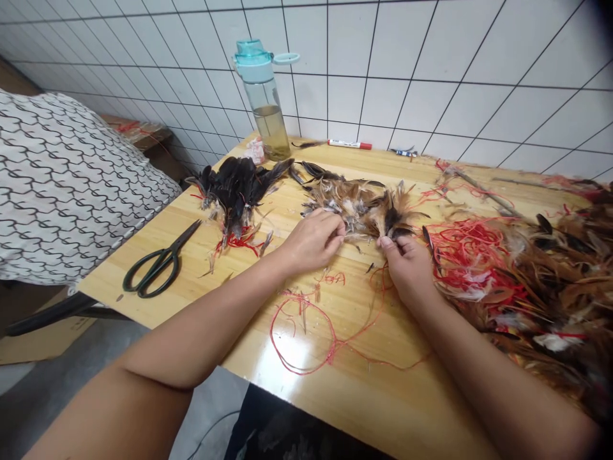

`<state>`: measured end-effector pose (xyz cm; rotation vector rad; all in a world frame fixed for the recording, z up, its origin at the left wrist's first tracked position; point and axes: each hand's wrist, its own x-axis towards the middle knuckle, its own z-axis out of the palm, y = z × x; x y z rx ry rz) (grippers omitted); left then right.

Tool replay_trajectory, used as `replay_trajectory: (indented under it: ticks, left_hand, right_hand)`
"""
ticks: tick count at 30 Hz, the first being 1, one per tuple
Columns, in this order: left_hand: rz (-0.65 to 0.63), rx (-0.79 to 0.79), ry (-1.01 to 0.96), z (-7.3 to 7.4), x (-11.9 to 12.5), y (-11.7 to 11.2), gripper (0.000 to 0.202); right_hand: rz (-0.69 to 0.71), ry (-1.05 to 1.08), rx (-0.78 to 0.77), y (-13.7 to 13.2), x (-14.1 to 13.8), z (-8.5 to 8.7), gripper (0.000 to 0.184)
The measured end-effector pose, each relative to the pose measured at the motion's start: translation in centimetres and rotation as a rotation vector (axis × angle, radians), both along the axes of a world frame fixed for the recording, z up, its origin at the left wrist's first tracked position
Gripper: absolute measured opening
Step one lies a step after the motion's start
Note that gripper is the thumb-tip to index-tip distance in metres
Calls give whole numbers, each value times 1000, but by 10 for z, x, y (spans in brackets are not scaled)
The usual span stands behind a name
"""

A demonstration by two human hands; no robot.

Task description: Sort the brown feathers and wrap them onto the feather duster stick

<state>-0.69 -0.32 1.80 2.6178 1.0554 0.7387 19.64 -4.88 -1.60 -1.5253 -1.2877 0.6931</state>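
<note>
My right hand (408, 260) pinches a small bunch of brown and black feathers (393, 214) by its base, tips pointing up and away. Close by on its left, my left hand (317, 239) has its fingers curled together at the near edge of a pile of brown and white feathers (349, 199). Whatever those left fingers hold, if anything, is hidden. Below the hands a loop of red string (330, 332) lies on the wooden table (306, 409), one strand running up toward my right hand.
Black feathers (237, 185) and black-handled scissors (158, 265) lie to the left. A water bottle (268, 108) stands at the back, near a red marker (349, 144). Red string (479, 246) and a large heap of brown feathers (565, 275) cover the right side. A tiled wall (383, 57) rises behind.
</note>
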Motion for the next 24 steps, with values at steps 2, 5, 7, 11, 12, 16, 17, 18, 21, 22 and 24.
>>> replay_trajectory:
  ticks: [2,5,7,11,12,16,17,18,21,22,24]
  left_hand:
    - [0,-77,-40,6,-2,-4,7]
    - [-15,-178,-95,8,-1,-8,7]
    - [-35,-180,-106,7,1,-9,11]
    - [-77,-75,-106,1,3,-8,15]
    - [-79,-57,-104,0,3,-7,15]
    - [-56,-9,-76,-2,2,-7,16]
    - [-50,2,-68,-3,2,-7,16]
    - [-49,9,-59,-4,3,-7,16]
    - [-70,8,-46,-7,4,-8,15]
    - [-81,9,-44,-8,5,-8,15]
    - [-96,21,-38,-9,5,-7,14]
  right_hand:
    - [-12,-7,7,0,0,0,28]
    - [-11,-45,14,0,0,3,25]
    - [4,-75,10,-1,-1,6,23]
    - [32,-134,25,-2,-2,8,20]
    - [40,-147,32,-2,-3,7,20]
    - [64,-187,37,-1,-4,5,21]
    - [65,-192,35,-1,-4,4,21]
    - [67,-195,34,-2,-4,4,21]
    - [72,-198,45,-2,-6,3,22]
    - [73,-199,54,-2,-6,3,23]
    - [75,-199,69,-2,-6,2,23]
